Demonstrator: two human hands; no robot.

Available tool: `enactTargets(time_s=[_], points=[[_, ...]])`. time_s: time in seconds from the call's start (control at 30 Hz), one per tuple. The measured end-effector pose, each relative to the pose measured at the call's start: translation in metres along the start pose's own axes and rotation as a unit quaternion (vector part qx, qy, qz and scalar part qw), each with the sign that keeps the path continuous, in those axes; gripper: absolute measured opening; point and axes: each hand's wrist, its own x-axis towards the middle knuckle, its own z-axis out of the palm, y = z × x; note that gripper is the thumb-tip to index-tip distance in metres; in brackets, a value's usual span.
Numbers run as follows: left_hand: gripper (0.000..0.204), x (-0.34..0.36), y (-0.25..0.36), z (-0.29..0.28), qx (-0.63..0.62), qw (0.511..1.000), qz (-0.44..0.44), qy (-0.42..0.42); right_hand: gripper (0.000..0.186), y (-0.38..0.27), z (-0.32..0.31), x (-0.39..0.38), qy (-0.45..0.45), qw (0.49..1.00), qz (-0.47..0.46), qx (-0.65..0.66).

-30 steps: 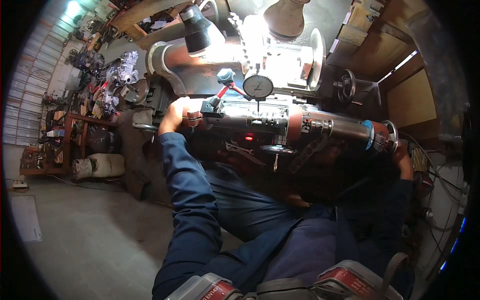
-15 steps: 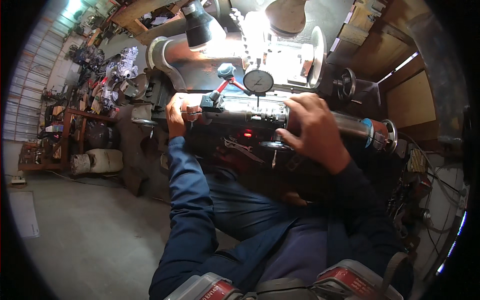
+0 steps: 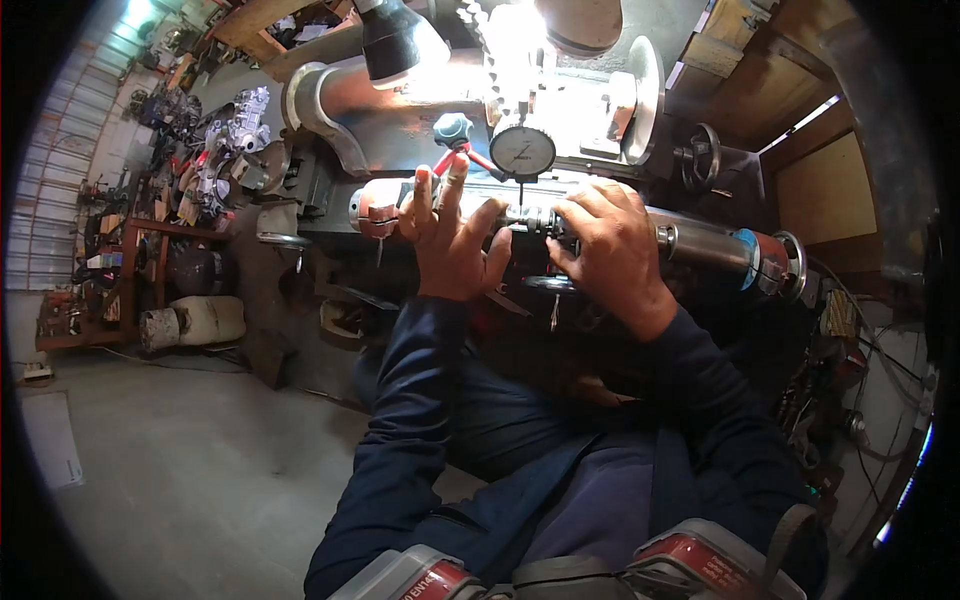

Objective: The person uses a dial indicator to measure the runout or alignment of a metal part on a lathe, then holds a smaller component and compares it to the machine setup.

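A short metal shaft with ridges (image 3: 527, 217) lies across the machine between my hands. From the left, my left hand (image 3: 450, 240) has thumb and forefinger at the shaft, while two other fingers point up. My right hand (image 3: 612, 240) curls over the shaft's right part, its fingertips bent round it; the palm side is hidden. Just above the shaft stands a round dial gauge (image 3: 523, 150), its thin stem reaching down to the work. The gauge's jointed red holder has a blue-grey knob (image 3: 453, 128). A brown-red clamp block (image 3: 378, 208) sits left of my left hand.
A black lamp (image 3: 395, 45) hangs over the machine. Right of my hand are a steel cylinder (image 3: 705, 250) and a large handwheel (image 3: 701, 156). A smaller handwheel (image 3: 552, 285) is below the shaft. Metal parts (image 3: 245, 120) crowd the left side. Respirator cartridges (image 3: 400, 575) hang at my chest.
My left hand has left the clamp block and moved right to the shaft, beside the gauge stem. My right hand has shifted slightly left and curled its fingers more closely round the shaft.
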Motion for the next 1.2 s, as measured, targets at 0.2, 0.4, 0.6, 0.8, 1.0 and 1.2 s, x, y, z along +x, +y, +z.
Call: enactTargets(time_s=[0.2, 0.4, 0.6, 0.8, 1.0, 1.2], points=[[0.025, -0.002, -0.006, 0.008, 0.002, 1.0, 0.006, 0.013, 0.033, 0.0, 0.001, -0.001, -0.002, 1.0, 0.007, -0.006], [0.03, -0.004, -0.006, 0.01, 0.032, 0.999, -0.005, 0.003, 0.036, 0.002, 0.003, -0.002, -0.006, 1.0, 0.006, -0.01], [0.032, -0.003, -0.005, 0.015, 0.036, 0.999, -0.025, 0.014, 0.037, 0.001, 0.003, -0.001, -0.001, 1.0, 0.005, -0.007], [0.033, 0.004, -0.005, 0.012, 0.027, 0.997, 0.002, 0.068, 0.036, 0.002, 0.002, -0.001, -0.01, 1.0, 0.016, -0.005], [0.044, -0.005, -0.099, -0.046, -0.123, 0.957, -0.216, 0.146, 0.032, 0.0, 0.003, 0.0, 0.012, 1.0, -0.004, -0.001], [0.052, -0.013, -0.143, -0.036, -0.456, 0.814, -0.349, -0.087, 0.032, 0.001, 0.001, -0.001, -0.005, 1.0, 0.002, -0.002]])
